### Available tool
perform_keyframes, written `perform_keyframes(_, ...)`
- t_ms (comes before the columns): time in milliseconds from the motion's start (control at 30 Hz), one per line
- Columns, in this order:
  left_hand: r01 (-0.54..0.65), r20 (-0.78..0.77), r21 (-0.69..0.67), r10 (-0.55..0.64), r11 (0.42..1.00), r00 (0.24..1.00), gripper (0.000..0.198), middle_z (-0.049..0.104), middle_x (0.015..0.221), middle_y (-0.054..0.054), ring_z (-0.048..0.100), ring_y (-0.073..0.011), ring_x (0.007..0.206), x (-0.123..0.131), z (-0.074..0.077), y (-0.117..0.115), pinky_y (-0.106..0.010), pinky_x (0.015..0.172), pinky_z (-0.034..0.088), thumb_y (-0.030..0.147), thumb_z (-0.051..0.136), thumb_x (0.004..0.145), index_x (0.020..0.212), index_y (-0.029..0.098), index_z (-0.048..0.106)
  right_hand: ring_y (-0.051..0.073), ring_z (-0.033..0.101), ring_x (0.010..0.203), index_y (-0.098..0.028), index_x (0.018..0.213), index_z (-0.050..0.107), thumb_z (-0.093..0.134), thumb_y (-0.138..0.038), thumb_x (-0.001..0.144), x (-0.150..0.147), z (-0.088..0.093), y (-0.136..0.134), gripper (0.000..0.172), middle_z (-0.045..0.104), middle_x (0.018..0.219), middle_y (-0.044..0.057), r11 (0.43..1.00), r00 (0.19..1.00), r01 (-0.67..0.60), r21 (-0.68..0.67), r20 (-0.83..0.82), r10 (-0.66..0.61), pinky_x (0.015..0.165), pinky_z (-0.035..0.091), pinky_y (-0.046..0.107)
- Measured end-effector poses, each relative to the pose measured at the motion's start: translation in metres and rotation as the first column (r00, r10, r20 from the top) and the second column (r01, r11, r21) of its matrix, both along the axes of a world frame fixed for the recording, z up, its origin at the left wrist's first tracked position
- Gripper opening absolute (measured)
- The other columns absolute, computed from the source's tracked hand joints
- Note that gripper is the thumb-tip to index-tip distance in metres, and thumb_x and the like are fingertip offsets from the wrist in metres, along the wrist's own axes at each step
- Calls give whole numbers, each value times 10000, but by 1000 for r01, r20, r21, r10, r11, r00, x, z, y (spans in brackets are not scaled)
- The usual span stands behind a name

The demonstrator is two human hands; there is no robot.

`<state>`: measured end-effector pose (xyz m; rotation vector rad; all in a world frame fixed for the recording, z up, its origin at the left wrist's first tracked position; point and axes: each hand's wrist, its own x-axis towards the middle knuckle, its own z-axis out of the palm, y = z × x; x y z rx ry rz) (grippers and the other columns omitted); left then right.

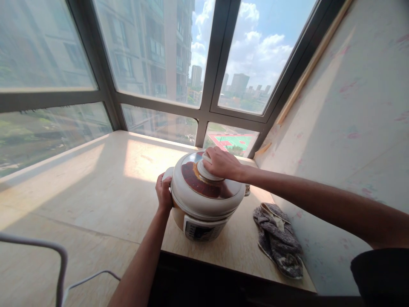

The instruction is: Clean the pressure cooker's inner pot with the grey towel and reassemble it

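A round electric pressure cooker (179, 217) with a dark control panel on its front stands on the pale window ledge. Its lid (179, 192), white-rimmed with a shiny brown and silver top, sits on the body. My right hand (220, 163) is wrapped round the white knob handle (206, 172) at the lid's centre. At the left rim my left hand (164, 192) grips the white side handle (168, 173), its thumb on top and its other fingers partly hidden. Another side handle (247, 190) shows at the right, beneath my right forearm.
A crumpled grey-brown cloth (277, 238) lies right of the cooker, beside the papered wall (348, 179). Framed windows (220, 59) rise behind the ledge (96, 192). A grey-white bent tube (62, 260) and a thin cable (92, 277) are at lower left. The ledge's front edge drops into darkness.
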<state>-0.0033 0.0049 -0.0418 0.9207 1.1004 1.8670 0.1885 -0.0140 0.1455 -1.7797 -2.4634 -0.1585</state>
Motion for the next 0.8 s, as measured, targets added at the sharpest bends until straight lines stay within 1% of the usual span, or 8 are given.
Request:
perform_keyframes(233, -33, -30, 12, 33, 999, 999, 425, 658, 852, -37, 575, -203, 789, 1, 2, -1, -313, 704, 466, 509, 601, 749, 967, 150, 667, 315, 659, 1072, -167, 1222, 569, 467, -407, 971, 1, -5, 6, 362, 642, 1230, 162, 996, 996, -92, -7, 3, 92, 856, 506, 385)
perform_keyframes(333, -37, -30, 5, 37, 999, 999, 408, 663, 856, -42, 587, -209, 798, 1, 3, -2, -319, 703, 475, 503, 597, 751, 956, 155, 661, 326, 661, 1077, -163, 1231, 564, 461, -415, 970, 0, -8, 7, 378, 638, 1236, 166, 994, 994, -109, -21, 2, 109, 855, 514, 398)
perform_keyframes(467, -36, -16, -3, 36, 999, 999, 380, 662, 825, -33, 579, -198, 768, 1, 5, -3, -308, 675, 471, 477, 599, 740, 934, 156, 664, 343, 651, 1115, -170, 1279, 549, 441, -444, 977, -1, -7, 5, 421, 622, 1277, 174, 995, 996, -85, -45, 13, 86, 894, 516, 428)
perform_keyframes(633, -17, 9, -35, 17, 999, 1000, 371, 639, 778, -10, 545, -165, 707, 3, 8, -7, -282, 633, 447, 461, 608, 740, 935, 151, 667, 357, 654, 1135, -192, 1352, 524, 401, -473, 983, -6, 1, 3, 480, 607, 1333, 183, 992, 998, -32, -118, 46, 38, 914, 522, 466)
perform_keyframes(733, 2, 37, -51, 0, 999, 999, 354, 622, 752, 2, 527, -152, 670, 4, 9, -9, -273, 608, 434, 455, 611, 738, 921, 155, 653, 376, 655, 1138, -191, 1361, 533, 396, -471, 979, -11, 4, 4, 493, 634, 1302, 201, 994, 996, -15, -109, 82, 24, 892, 529, 483)
perform_keyframes(800, 12, 43, -55, -10, 998, 999, 337, 604, 731, 10, 515, -146, 651, 4, 10, -10, -267, 592, 420, 453, 612, 736, 901, 160, 640, 375, 658, 1138, -181, 1357, 543, 414, -427, 969, -15, 2, 6, 478, 646, 1282, 212, 996, 996, -6, -94, 89, 14, 883, 531, 473)
